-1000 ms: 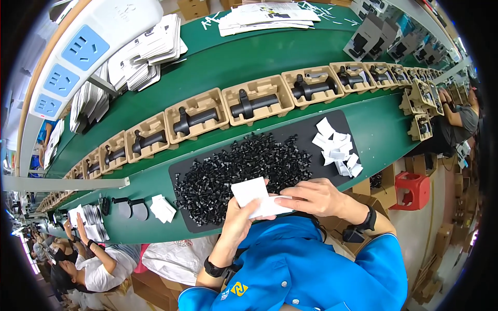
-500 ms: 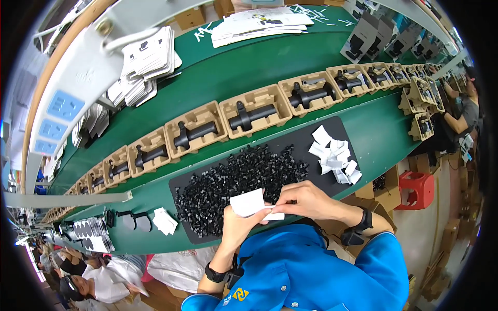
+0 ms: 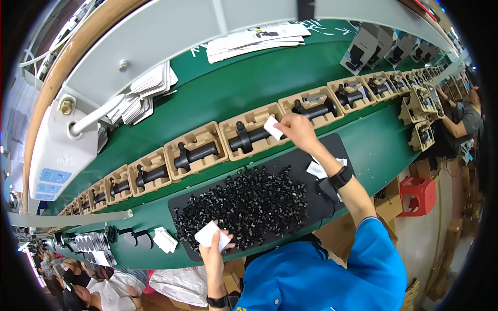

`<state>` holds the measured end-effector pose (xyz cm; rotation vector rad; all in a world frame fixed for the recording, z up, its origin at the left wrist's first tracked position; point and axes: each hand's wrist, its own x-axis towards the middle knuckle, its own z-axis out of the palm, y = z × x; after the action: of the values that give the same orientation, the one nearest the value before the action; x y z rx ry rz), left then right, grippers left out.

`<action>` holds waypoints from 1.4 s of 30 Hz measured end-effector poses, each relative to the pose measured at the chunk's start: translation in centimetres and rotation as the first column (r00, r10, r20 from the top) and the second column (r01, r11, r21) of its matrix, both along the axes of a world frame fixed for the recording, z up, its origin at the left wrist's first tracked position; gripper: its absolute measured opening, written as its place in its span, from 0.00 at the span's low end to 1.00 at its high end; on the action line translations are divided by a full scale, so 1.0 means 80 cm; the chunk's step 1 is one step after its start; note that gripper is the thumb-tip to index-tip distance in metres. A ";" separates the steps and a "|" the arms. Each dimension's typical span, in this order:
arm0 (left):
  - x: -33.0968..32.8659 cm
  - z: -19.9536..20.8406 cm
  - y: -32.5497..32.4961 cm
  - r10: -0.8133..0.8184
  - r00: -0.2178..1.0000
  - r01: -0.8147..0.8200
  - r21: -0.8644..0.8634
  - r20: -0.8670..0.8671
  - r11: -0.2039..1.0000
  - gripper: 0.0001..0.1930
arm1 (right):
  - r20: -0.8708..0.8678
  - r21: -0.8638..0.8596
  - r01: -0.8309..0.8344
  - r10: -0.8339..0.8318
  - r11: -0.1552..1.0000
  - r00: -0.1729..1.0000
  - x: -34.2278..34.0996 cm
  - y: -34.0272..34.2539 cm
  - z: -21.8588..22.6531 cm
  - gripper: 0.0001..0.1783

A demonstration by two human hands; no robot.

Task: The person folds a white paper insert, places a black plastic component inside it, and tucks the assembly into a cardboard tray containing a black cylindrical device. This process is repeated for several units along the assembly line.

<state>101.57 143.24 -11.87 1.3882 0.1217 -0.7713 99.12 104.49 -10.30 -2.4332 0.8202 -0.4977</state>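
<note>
Pinched in my right hand [image 3: 300,131] is a small white folded paper [image 3: 273,128], held over the cardboard tray [image 3: 226,136] nearest the middle of the row. A black cylindrical device [image 3: 253,136] lies in that tray, partly hidden behind the paper. My left hand [image 3: 211,255] holds white paper pieces [image 3: 208,233] with the thumb on top, above the near left part of a heap of small black parts [image 3: 249,199]. That heap lies on a dark mat [image 3: 326,150]. Beyond my right forearm, more white papers [image 3: 316,169] are partly covered.
More trays with black devices form a long line across the green table [image 3: 218,78]. White papers [image 3: 165,240] lie left of the mat. Stacked trays [image 3: 421,116] stand at the right, near another person [image 3: 464,122]. A red stool [image 3: 417,196] is on the floor.
My hands have come apart. The right one has reached forward to the tray with a folded paper, while the left has moved left and nearer with the remaining pieces.
</note>
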 end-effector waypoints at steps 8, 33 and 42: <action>-0.011 -0.013 0.028 0.110 0.985 -0.115 -0.035 -0.131 0.993 0.21 | 0.160 0.004 -0.172 0.170 0.985 0.972 -0.016 0.086 -0.005 0.11; 0.090 -0.022 0.128 0.340 0.912 -0.404 0.361 0.229 0.840 0.23 | -0.424 -0.633 0.130 -0.482 0.764 0.767 -0.139 -0.275 -0.168 0.16; 0.204 -0.130 0.433 0.612 0.655 -0.740 0.540 0.443 0.401 0.26 | -0.523 -0.602 -0.005 -0.390 0.799 0.758 -0.115 -0.302 -0.173 0.11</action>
<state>117.86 177.85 -22.24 1.8953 0.8817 0.1694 89.91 80.34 -24.12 -3.1634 1.3914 0.0531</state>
